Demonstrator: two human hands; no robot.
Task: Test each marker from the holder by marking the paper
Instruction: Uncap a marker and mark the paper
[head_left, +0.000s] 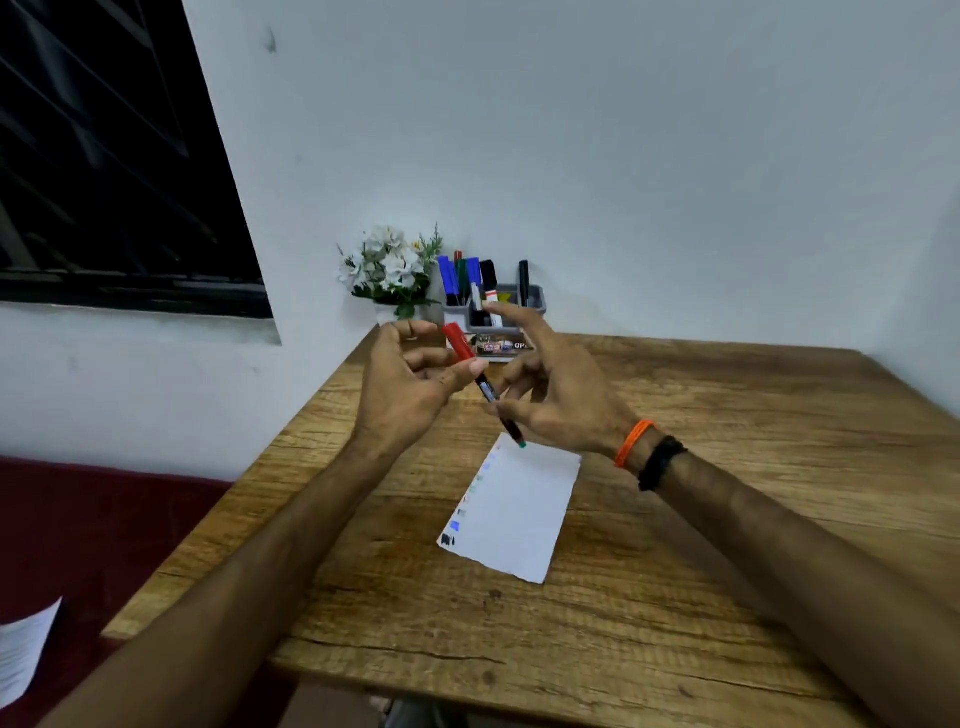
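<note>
Marker (485, 387): held in the air between both hands, above the far end of the paper; dark barrel slanting down toward the person, red cap (458, 341) at the upper end, a small greenish tip or end plug at the lower end.
Left hand (415, 374): grip curled, thumb and fingers pinching the marker just below the red cap.
Right hand (550, 395): lower fingers and thumb wrapped round the lower barrel, index finger stretched out toward the holder; a hold on the marker, though a loose-looking one.
Paper (519, 514): lies flat on the table (727, 519), nothing holding it down; a column of small test marks runs down its left edge, black and blue nearest the person.
Holder (493, 306): grey, at the far edge of the table by the wall, with blue, green, red and black markers standing in it, just beside a pot of white flowers (389, 270).
Risk, slip: with the right hand's grip partly spread, a sharp pull on the cap could jerk the barrel free and drop it on the paper or off the table.
Risk, ink: if that lower end is a bare tip, it hangs close over the sheet and near the right palm, so a stray streak or stained skin seems likely.
Risk, paper: an unpinned sheet may slide under a stroke, smearing the mark.
Risk, order: returned markers could mix with untested ones in the holder.
</note>
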